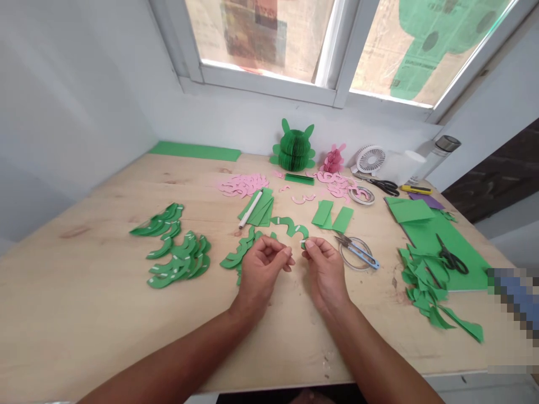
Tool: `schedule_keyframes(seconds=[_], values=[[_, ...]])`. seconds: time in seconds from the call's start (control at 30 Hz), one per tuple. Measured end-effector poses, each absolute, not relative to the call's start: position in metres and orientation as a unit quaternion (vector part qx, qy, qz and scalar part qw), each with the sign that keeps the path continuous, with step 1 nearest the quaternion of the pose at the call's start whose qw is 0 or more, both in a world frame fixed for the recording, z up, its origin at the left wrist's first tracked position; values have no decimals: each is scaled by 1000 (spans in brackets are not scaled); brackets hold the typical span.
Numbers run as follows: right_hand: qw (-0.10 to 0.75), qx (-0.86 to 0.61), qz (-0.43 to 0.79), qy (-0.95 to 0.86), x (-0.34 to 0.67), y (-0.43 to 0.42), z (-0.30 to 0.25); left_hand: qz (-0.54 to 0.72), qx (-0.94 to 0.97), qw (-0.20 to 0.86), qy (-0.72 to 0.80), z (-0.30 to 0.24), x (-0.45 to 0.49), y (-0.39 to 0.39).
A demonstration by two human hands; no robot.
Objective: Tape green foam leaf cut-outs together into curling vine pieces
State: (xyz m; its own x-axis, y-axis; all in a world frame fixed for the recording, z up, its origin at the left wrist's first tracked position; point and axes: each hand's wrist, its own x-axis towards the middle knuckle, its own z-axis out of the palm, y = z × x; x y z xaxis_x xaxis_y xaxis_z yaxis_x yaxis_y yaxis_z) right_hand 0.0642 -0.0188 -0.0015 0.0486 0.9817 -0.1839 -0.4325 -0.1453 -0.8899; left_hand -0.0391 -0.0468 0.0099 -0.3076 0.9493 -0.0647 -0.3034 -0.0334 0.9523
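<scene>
My right hand pinches the end of a curved green paper strip that has small white patches along it. The strip arches away from me over the table. Close by on the left, my left hand is closed, thumb against fingertips; whatever it may hold is too small to make out. Partly behind that hand lies a pile of wavy green paper cutouts. Thread snips with a blue handle rest across a roll of tape, right of my right hand.
Green curved pieces with white patches lie at left. A white pen rests on green rectangles. Pink cutouts, a green paper figure and a small fan stand farther back. Black scissors lie on green sheets at right.
</scene>
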Motion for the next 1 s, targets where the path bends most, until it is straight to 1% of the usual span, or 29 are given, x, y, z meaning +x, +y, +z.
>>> schedule_keyframes(seconds=[0.27, 0.47, 1.0], values=[[562, -415, 645, -311, 62, -23, -1, 589, 356, 519, 507, 9, -39, -45], [547, -378, 670, -329, 59, -27, -2, 592, 347, 519, 510, 7, -39, -45], [546, -400, 655, -336, 60, -26, 1, 602, 331, 524, 504, 5, -43, -42]])
